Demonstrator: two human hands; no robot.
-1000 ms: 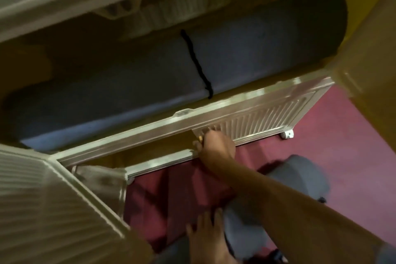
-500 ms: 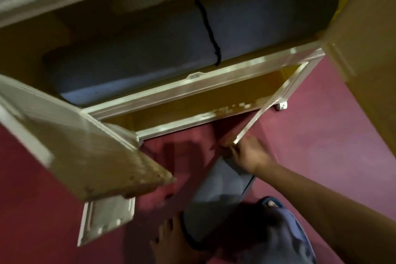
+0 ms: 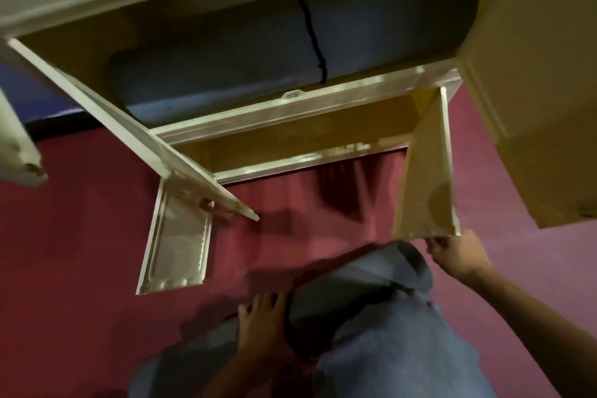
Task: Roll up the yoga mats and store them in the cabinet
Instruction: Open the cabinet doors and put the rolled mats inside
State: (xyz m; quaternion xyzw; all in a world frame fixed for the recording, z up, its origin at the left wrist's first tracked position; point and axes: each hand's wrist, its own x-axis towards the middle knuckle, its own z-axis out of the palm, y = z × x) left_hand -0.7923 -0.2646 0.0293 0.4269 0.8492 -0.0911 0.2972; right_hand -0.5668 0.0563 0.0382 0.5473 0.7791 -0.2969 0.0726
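Note:
A rolled grey-blue yoga mat (image 3: 258,52) tied with a black cord lies on the upper shelf of the white cabinet (image 3: 290,110). A second rolled grey mat (image 3: 352,294) lies on the red floor by my knees. My left hand (image 3: 261,323) rests against its near end with fingers spread. My right hand (image 3: 455,255) grips the bottom edge of the lower right cabinet door (image 3: 426,178), which stands swung wide. The lower shelf (image 3: 290,142) behind it shows bare yellow board.
The lower left door (image 3: 176,242) and upper left door (image 3: 135,129) hang open over the red carpet (image 3: 80,252). The upper right door (image 3: 533,74) stands open at the right. My jeans-clad knee (image 3: 394,349) is behind the floor mat.
My right hand has pulled the lower right door from closed to fully open. The camera moved back and the floor mat came more into view under my left hand.

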